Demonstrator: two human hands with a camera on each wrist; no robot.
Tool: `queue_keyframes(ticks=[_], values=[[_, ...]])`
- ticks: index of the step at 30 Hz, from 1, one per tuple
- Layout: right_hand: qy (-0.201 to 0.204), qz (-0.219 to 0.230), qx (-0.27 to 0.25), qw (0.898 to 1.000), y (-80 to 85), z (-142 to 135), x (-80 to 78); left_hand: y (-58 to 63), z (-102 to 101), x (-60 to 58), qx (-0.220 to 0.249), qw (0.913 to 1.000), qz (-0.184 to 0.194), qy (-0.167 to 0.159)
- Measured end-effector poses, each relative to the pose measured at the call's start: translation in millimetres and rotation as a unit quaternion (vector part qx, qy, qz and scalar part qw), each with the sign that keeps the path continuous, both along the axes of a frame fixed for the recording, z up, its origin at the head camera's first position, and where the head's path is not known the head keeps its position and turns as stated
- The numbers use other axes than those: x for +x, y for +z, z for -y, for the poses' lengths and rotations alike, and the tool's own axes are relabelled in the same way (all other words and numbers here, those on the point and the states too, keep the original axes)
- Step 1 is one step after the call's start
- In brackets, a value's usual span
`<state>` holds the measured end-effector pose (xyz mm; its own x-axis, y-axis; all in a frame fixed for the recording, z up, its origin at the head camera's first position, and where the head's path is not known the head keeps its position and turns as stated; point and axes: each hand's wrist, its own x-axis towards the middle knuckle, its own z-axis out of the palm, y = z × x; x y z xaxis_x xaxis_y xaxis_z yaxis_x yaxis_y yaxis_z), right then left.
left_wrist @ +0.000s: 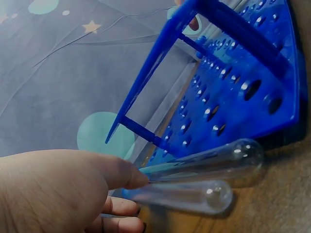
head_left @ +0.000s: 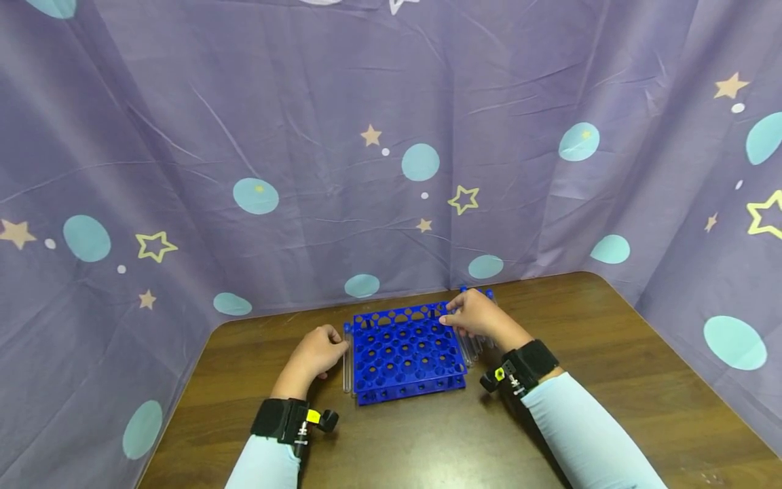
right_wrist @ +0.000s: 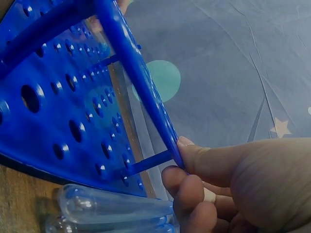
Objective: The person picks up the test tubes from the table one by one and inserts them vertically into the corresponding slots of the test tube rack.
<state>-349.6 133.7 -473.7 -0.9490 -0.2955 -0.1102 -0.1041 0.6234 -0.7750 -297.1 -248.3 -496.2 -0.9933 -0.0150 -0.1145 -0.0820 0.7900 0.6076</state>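
A blue plastic test tube rack (head_left: 408,353) with rows of round holes sits on the table. My right hand (head_left: 479,318) is at its far right corner; the right wrist view shows thumb and fingers pinching the edge of the rack's raised blue panel (right_wrist: 146,82). My left hand (head_left: 319,350) is beside the rack's left side, thumb extended over two clear test tubes (left_wrist: 204,196) with blue caps. Its other fingers are loosely bent below the thumb. Whether the thumb touches a tube is hard to see.
Several more clear, blue-capped test tubes (head_left: 472,350) lie along the rack's right side, partly under my right hand. The brown wooden table (head_left: 391,441) extends in front of the rack. A purple curtain (head_left: 391,224) with stars and dots hangs behind the table.
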Motion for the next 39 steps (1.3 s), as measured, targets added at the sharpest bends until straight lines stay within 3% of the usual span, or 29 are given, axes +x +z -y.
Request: queue_keyframes(ticks=[10,20,39], values=[[0.005,-0.004,0.015,1.000,6.7,4.1,4.3,-1.5,0.7,0.8,0.076,0.9967,0.020,0.023],[-0.019,0.006,0.012,1.000,2.3,4.5,3.4,-3.6,1.2,-0.8,0.077,0.9952,0.020,0.057],[0.004,0.008,0.000,1.000,2.3,-0.8,3.0,3.4,-1.8,0.6,0.061,0.9951,0.031,0.072]])
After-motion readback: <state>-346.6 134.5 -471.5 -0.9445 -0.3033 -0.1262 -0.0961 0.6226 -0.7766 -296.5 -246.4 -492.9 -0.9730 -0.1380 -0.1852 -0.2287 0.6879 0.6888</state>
